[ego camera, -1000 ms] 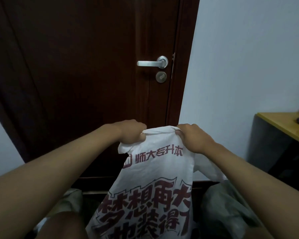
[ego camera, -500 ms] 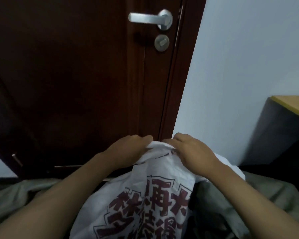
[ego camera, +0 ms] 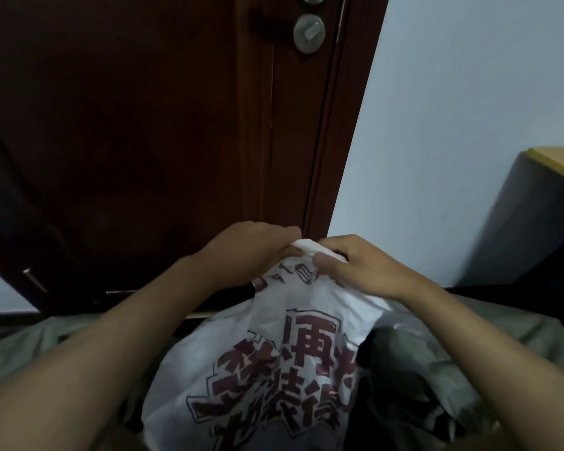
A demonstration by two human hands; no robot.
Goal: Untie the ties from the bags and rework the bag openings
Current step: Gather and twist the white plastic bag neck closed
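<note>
Both hands are pinching the gathered mouth of the white bag point(ego camera: 258, 362), which is standing just below the door point(ego camera: 144, 125): left hand point(ego camera: 251, 249) and right hand point(ego camera: 355, 268) nearly touching. Gathering evenly and keeping tension should be giving a tidy opening.

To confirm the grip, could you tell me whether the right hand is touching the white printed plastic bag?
Touching: head view shows right hand pinching white printed plastic bag top.

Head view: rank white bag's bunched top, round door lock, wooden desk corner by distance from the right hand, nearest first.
From the right hand:
1. White bag's bunched top, in its grip, at the fingertips.
2. Wooden desk corner, upper right.
3. Round door lock, top, on the dark door.
</note>
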